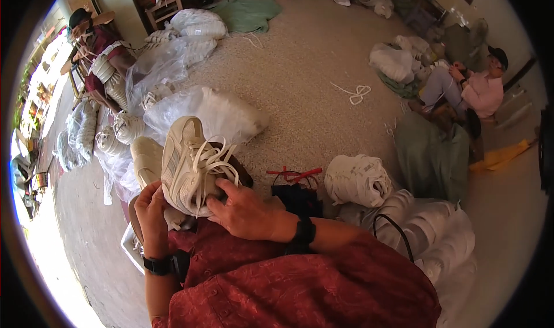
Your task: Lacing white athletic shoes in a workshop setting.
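A cream sneaker (187, 169) with grey side stripes and mesh panels is in front of me, its toe pointing away. Its white laces (210, 163) hang in loose loops over the top. My right hand (245, 212) grips the near end, thumb and forefinger closed at the ankle opening beside the laces. At the shoe's left side, my left hand (151, 209) has its fingertips pinched together; what lies between them is too small to make out. Just left of this sneaker rests another cream shoe (147, 157), partly covered by it.
Clear plastic bags of shoes (210, 114) lie ahead. At my right stand a bundle of white shoe parts (358, 181) and a bagged stack (427, 230). Red-handled tool (303, 175) and loose white cord (356, 94) are also there. One person (470, 88) sits right, another (95, 56) far left.
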Demonstrator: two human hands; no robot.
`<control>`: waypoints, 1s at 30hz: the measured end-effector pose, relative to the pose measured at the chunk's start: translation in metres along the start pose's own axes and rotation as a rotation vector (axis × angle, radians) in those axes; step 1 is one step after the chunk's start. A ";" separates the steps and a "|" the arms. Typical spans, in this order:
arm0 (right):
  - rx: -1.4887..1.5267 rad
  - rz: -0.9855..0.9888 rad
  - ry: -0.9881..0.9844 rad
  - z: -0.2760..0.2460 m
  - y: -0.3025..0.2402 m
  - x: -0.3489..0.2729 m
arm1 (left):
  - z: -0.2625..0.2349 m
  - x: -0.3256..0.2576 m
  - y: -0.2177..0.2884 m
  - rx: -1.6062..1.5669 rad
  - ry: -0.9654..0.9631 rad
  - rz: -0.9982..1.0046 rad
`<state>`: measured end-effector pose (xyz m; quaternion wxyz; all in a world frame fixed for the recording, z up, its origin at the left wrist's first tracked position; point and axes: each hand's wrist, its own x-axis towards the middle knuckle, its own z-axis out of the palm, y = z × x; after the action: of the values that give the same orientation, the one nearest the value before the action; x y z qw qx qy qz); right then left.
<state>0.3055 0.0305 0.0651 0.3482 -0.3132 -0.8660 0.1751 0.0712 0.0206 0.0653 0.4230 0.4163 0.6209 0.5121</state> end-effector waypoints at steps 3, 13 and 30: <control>0.065 0.008 0.057 0.004 0.012 -0.007 | 0.011 0.009 -0.002 -0.194 -0.082 -0.043; 0.159 0.134 0.301 0.000 0.041 -0.017 | 0.072 0.011 0.019 -0.426 -0.093 -0.103; 0.568 0.304 0.375 -0.002 0.065 -0.031 | 0.105 0.030 -0.009 -0.545 -0.193 -0.037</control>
<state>0.3516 0.0580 0.0172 0.5437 -0.3560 -0.6476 0.3977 0.1617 0.0777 0.0412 0.5856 0.3225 0.4248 0.6104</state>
